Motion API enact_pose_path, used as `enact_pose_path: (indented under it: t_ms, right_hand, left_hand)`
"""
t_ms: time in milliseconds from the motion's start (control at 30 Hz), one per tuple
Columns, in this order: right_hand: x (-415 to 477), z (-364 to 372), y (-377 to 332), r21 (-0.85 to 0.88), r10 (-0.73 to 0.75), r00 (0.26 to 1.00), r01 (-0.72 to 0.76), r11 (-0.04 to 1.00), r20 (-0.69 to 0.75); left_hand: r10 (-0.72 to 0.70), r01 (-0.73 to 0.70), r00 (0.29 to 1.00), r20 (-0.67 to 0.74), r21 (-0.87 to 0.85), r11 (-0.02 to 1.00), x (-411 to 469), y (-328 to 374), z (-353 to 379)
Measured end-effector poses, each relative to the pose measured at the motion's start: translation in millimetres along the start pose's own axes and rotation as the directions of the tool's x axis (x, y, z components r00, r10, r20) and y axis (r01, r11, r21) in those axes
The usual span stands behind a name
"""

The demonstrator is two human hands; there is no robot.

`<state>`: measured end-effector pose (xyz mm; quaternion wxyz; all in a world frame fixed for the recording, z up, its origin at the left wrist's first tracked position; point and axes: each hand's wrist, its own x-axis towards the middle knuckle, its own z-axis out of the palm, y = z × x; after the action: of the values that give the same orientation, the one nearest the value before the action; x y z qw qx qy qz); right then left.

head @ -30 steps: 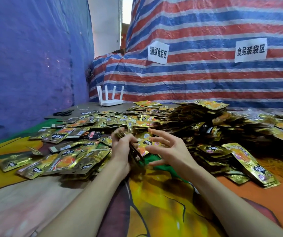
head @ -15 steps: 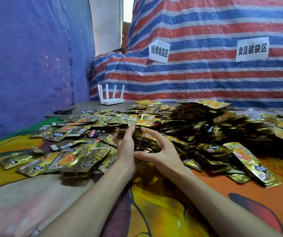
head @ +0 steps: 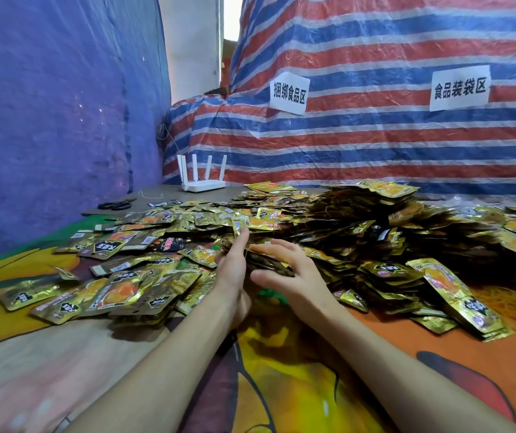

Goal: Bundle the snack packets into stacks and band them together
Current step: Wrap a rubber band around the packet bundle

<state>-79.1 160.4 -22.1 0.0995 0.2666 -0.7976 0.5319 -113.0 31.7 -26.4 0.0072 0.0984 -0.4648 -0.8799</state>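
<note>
A dark stack of gold snack packets (head: 267,264) lies between my two hands at the middle of the table, its edges toward me. My left hand (head: 233,267) presses against the stack's left side with fingers straight up. My right hand (head: 294,273) lies over its right side, fingers spread across the top. A thin rubber band (head: 246,252) runs between the two hands over the stack. A big heap of the same packets (head: 375,220) rises behind and to the right. More loose packets (head: 119,292) are spread out on the left.
A white router (head: 203,182) with several antennas stands at the back, black scissors (head: 116,204) lie left of it. A bundled stack (head: 459,301) lies at the right on the colourful cloth. A blue tarp wall stands on the left, a striped tarp with two paper signs behind.
Both hands moved forward and away from me with the stack. The stack went from upright in the left hand's grip to low against the pile, with the right hand now over it.
</note>
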Motion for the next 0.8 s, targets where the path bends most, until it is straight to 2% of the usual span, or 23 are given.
enact_pose_path:
  t_ms: [100,167,267,433,567,700,800]
  right_hand:
    - [4.5,3.1,3.6,0.087,-0.012,0.986,0.028,0.996,-0.169]
    - [6.9,2.7,8.5,0.097,0.017,0.968,0.008,0.995,-0.249]
    - [7.2,-0.1,12.6,0.118,0.109,0.979,-0.089,0.989,-0.173]
    - [5.0,1.4,9.8,0.247,0.211,0.975,-0.220,0.944,0.064]
    - [6.6,-2.1,6.9,0.284,0.234,0.970,-0.243,0.927,0.067]
    - [6.2,-8.9,6.8,0.152,0.274,0.961,-0.274,0.950,0.022]
    - [7.4,-9.0,6.6,0.142,0.294,0.955,-0.295,0.945,0.027]
  left_hand:
    - [0.027,-0.027,0.999,-0.027,0.024,0.999,-0.8,-3.2,0.4]
    - [0.098,-0.095,0.993,-0.070,0.040,0.995,-1.9,-5.0,2.6]
    - [0.203,-0.199,0.975,-0.089,0.059,0.978,-2.6,-4.7,3.5]
    - [0.270,-0.273,0.962,0.043,0.126,0.954,-8.5,-3.3,-1.5]
    - [0.220,-0.243,0.967,0.130,0.210,0.947,-17.7,1.2,-1.0]
    - [0.265,-0.276,0.961,0.077,0.284,0.918,-20.0,0.6,2.0]
    - [0.296,-0.300,0.953,0.065,0.340,0.891,-22.6,0.0,3.3]
